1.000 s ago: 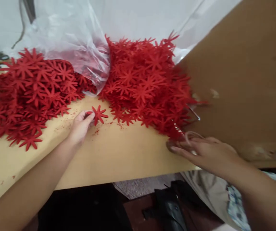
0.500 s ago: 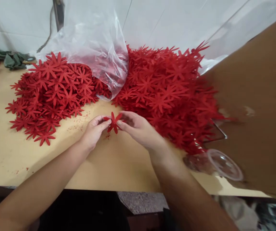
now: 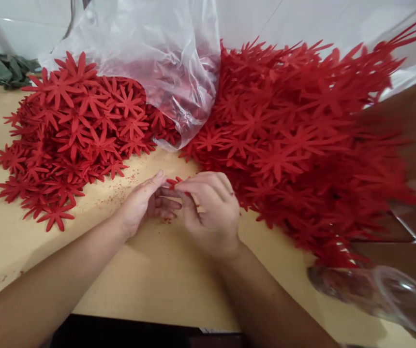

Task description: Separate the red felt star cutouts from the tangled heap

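At six o'clock of the two red heaps, the left hand and right hand are meeting over the table, fingers pinching together on one red flower cutout, mostly hidden between them. Judging by the heaps, the left pile at ten o'clock and the larger right pile at two o'clock are waiting beside a plastic bag; plenty seems left.

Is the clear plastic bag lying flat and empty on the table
No, the plastic bag is bunched up and holds red flower cutouts.
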The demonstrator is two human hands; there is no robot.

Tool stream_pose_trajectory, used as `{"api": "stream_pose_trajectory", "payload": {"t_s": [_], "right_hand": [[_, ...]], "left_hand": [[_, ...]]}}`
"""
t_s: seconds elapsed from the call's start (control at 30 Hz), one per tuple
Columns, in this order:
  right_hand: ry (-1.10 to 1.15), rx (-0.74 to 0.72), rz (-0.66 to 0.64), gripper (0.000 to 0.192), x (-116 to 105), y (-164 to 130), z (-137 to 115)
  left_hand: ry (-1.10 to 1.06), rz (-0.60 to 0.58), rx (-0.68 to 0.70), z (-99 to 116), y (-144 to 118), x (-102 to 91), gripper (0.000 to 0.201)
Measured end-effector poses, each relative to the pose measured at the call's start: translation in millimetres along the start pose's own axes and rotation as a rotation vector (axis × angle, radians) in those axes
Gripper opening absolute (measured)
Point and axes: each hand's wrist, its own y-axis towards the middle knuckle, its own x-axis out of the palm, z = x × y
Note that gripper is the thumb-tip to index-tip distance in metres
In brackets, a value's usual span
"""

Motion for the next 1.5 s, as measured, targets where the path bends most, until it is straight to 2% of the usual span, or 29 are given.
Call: {"api": "stream_pose_trajectory", "payload": {"t_s": [0.03, 0.1, 0.17, 0.23, 0.33, 0.37, 0.43, 0.5, 0.57, 0.63, 0.73, 0.8, 0.87, 0.97, 1.13, 1.33, 1.5], "right_hand": [[-0.007, -0.06, -0.027, 0.017, 1.2, -0.6, -3.8], [0.044, -0.116, -0.096, 0.017, 3.4, -1.6, -10.7], [0.158, -0.078, -0.138, 0.017, 4.0, -2.6, -14.6], [0.27, 0.066, -0.098, 0.024, 3.1, -3.6, -14.6], [0.396, 0.417, 0.036, 0.032, 3.9, -5.7, -8.2], [0.47, 0.531, 0.046, 0.033, 5.6, -6.6, -5.5], [0.66, 0.708, -0.034, 0.035, 11.3, -8.3, -0.9], [0.808, 0.796, -0.141, 0.03, 17.8, -9.8, 1.3], [0.857, 0.817, -0.171, 0.022, 23.1, -10.6, 1.5], [0.86, 0.81, -0.137, 0.016, 26.0, -10.9, 1.1], [0.875, 0.808, -0.115, 0.011, 26.3, -10.8, 1.3], [0.88, 0.811, -0.12, 0.011, 24.8, -10.4, 1.3], [0.867, 0.807, -0.119, 0.012, 22.7, -9.8, 0.5], [0.829, 0.777, -0.111, 0.014, 19.7, -8.4, -1.2], [0.787, 0.731, -0.119, 0.021, 16.9, -6.1, -0.9], [0.563, 0.81, -0.129, 0.044, 12.9, -4.4, 1.3], [0.649, 0.767, -0.124, 0.043, 16.3, -5.9, 3.2]], "left_hand": [[-0.025, -0.016, -0.002, -0.3, 0.4, -0.3, 0.031], [-0.053, 0.026, 0.057, -0.5, 1.1, -0.8, 0.021], [-0.039, 0.114, 0.137, 0.0, 1.7, -1.7, 0.013], [0.015, 0.176, 0.184, 1.3, 2.0, -2.8, 0.014], [0.128, 0.206, 0.254, 2.4, 2.4, -4.3, 0.015], [0.155, 0.204, 0.278, 2.2, 2.7, -4.7, 0.014], [0.187, 0.193, 0.312, 0.7, 3.4, -4.8, 0.013], [0.215, 0.179, 0.326, -2.1, 4.0, -4.3, 0.011], [0.272, 0.179, 0.341, -5.5, 4.0, -3.4, 0.01], [0.392, 0.203, 0.393, -8.4, 3.1, -2.3, 0.011], [0.636, 0.304, 0.509, -9.7, 0.8, -1.2, 0.014], [0.716, 0.37, 0.523, -7.6, -0.5, -1.1, 0.017], [0.678, 0.365, 0.473, -4.1, -0.9, -1.2, 0.021], [0.559, 0.257, 0.408, -0.9, -0.9, -0.6, 0.021], [0.492, 0.109, 0.38, -5.2, -0.6, 1.3, 0.019], [0.474, 0.095, 0.383, -7.4, 2.5, -0.7, 0.022], [0.413, 0.102, 0.386, -5.0, 1.0, 1.1, 0.02]]}}
